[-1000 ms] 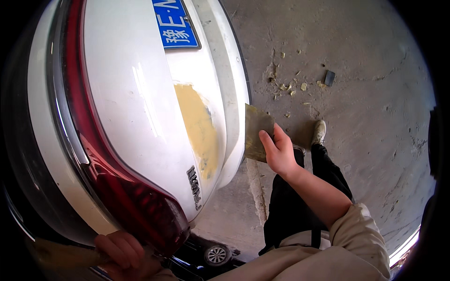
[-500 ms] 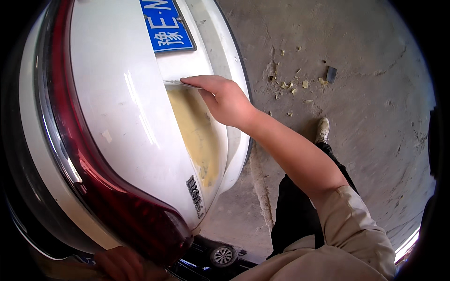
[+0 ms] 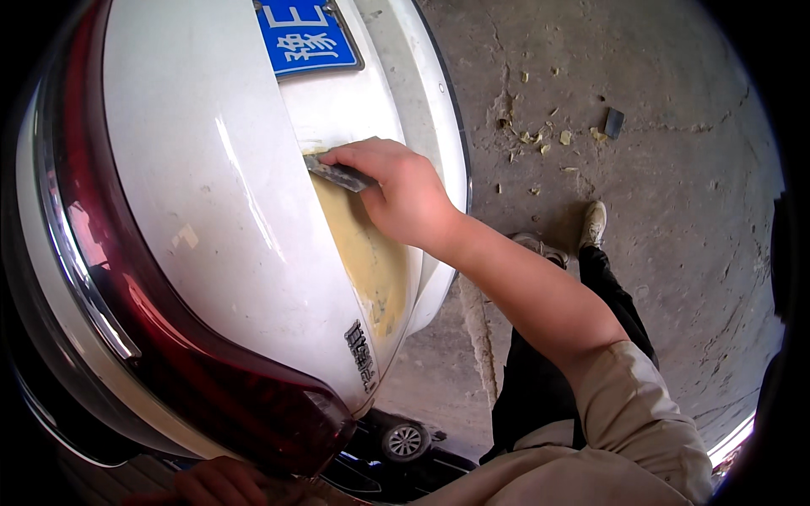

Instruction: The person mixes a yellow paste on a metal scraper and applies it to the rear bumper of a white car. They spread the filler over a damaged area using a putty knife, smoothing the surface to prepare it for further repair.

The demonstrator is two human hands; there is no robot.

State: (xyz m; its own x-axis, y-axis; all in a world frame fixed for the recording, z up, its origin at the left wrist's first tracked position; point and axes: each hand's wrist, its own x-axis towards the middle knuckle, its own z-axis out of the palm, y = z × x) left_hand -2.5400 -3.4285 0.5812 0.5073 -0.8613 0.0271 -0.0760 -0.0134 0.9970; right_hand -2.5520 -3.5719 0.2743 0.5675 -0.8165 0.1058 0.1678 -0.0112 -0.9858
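My right hand (image 3: 413,190) grips a thin, dark grey putty scraper (image 3: 342,174) between thumb and fingers. Its blade lies against the upper end of a yellowish filler patch (image 3: 363,244) on the white car's rear panel (image 3: 194,160). The filler looks smooth, with greyish spots near its lower end. At the bottom left, my left hand (image 3: 219,482) is in shadow below the red tail light (image 3: 253,405). Its fingers are curled, and what they may hold is hidden.
A blue number plate (image 3: 308,38) sits above the patch, and a dark badge (image 3: 360,356) below it. Filler crumbs (image 3: 544,139) and a dark flat piece (image 3: 613,123) lie on the concrete floor (image 3: 675,211). Another car's wheel (image 3: 405,441) shows at the bottom.
The scraper has tilted, so its dark face now shows where it was nearly edge-on. My right hand has stayed at the patch's upper end. The view has shifted slightly.
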